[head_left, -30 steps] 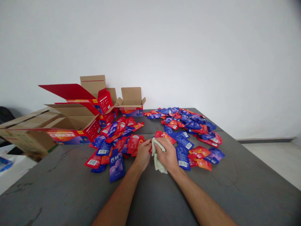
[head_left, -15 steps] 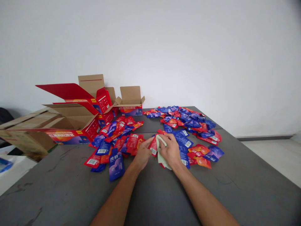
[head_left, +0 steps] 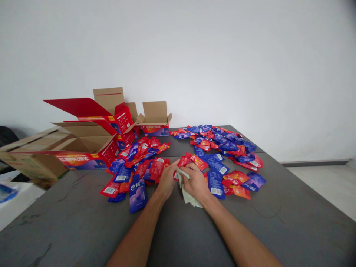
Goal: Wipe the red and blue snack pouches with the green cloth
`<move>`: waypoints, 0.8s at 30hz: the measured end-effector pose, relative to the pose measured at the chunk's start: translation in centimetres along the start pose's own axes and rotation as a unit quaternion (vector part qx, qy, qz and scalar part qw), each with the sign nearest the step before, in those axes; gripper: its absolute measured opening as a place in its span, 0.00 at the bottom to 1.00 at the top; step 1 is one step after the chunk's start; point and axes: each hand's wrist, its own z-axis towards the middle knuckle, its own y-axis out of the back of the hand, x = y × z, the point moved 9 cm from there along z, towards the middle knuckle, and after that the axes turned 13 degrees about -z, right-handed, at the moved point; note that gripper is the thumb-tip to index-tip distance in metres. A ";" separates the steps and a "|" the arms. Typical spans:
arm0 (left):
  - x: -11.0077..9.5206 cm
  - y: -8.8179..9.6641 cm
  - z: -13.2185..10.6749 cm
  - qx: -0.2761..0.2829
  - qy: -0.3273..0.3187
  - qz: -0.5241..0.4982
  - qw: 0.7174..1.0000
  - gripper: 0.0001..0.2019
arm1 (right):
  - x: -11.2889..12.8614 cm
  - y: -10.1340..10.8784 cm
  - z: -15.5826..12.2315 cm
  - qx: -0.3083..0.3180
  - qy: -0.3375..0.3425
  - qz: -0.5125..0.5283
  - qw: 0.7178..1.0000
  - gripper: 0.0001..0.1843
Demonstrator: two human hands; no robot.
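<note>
My left hand [head_left: 167,180] is closed on a red pouch [head_left: 175,175], most of which is hidden by my fingers and a cloth. My right hand [head_left: 195,181] grips a pale green cloth [head_left: 188,198] and presses it against that pouch; the cloth's loose end hangs toward the table. Just beyond my hands lie red pouches [head_left: 199,162]. A pile of red and blue pouches [head_left: 143,168] is left of my left hand, with a blue pouch [head_left: 138,194] at its near edge. To the right of my right hand is another blue pouch [head_left: 216,184].
Open red cartons [head_left: 83,160] stand at the left, and a smaller open box [head_left: 155,129] is at the back against the wall. A large heap of pouches [head_left: 219,139] covers the back right of the dark table [head_left: 178,237]. Brown cardboard [head_left: 30,159] sits off its left edge.
My right hand and the cloth have shifted left, over the pouch in my left hand. That pouch is now mostly covered, and the red pouches beyond my hands show more.
</note>
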 end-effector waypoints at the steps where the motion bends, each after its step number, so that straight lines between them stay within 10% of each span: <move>1: -0.2 0.0 0.1 0.000 -0.011 0.006 1.000 0.22 | -0.1 0.1 0.1 0.002 -0.002 0.004 1.000 0.14; 8: -4.1 1.9 0.1 -0.060 -0.144 0.197 0.968 0.19 | -2.7 0.4 0.3 0.013 -0.074 -0.038 0.996 0.14; 13: -6.2 2.0 -0.4 -0.062 -0.249 0.358 0.898 0.20 | -4.7 -0.4 -0.1 0.073 -0.129 -0.120 0.982 0.12; 20: -6.0 5.2 -0.6 -0.165 -0.234 0.594 0.752 0.14 | -6.2 -1.5 -0.7 0.149 -0.171 -0.183 0.957 0.16; 24: -6.3 5.0 -1.1 -0.196 -0.258 0.616 0.718 0.10 | -6.1 -2.1 -1.0 0.189 -0.165 -0.183 0.951 0.16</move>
